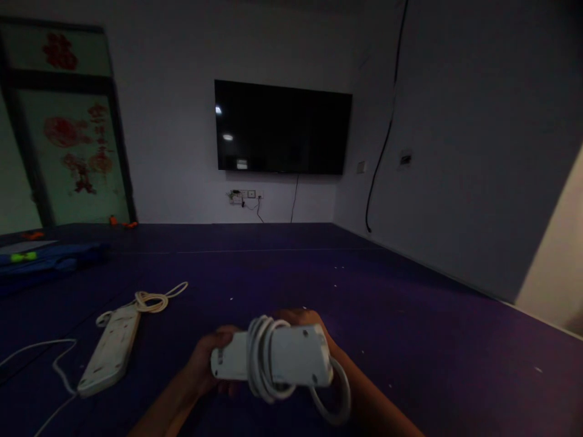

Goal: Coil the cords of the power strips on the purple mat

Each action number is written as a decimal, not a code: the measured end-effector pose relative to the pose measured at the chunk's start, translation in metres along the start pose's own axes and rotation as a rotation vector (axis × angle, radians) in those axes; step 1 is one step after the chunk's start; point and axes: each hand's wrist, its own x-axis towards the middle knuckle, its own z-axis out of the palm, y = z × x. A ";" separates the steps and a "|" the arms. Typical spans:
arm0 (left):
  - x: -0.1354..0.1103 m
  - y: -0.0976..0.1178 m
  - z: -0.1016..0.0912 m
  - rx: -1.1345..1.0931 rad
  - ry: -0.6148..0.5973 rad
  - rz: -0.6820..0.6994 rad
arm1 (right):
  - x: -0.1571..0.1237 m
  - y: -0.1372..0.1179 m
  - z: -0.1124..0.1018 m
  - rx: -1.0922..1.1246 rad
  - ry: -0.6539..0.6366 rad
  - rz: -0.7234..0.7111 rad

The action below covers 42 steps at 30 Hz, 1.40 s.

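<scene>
Held up in front of me is a white power strip (296, 352), its white cord (262, 358) wound several times around the middle. My left hand (210, 358) grips its left end, thumb on top and fingers beneath. Behind the strip's upper right part, my right hand (304, 318) bends over it; most of its fingers are hidden. A loop of cord (342, 397) hangs below the right end. To the left, a second white power strip (112, 349) lies on the dark blue surface, with its cream cord (152, 301) bundled at the far end.
A thin white cable (59, 364) lies at the left edge. Farther back are folded blue cloth (68, 258), a yellow-green item (23, 257) and small orange objects (130, 225). A television (282, 130) hangs above wall sockets (246, 195). A black cable (382, 152) runs down the right wall.
</scene>
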 end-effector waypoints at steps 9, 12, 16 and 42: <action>-0.008 0.008 0.018 0.431 0.100 -0.079 | -0.003 0.008 -0.007 -0.235 0.133 -0.076; -0.008 0.010 0.027 0.561 0.092 -0.086 | -0.004 0.012 -0.010 -0.264 0.227 -0.142; -0.004 0.008 0.029 0.624 0.196 0.021 | -0.005 0.022 -0.015 -0.274 0.418 -0.244; -0.002 -0.001 0.024 0.745 0.815 0.626 | -0.006 -0.044 0.017 0.391 0.709 -0.195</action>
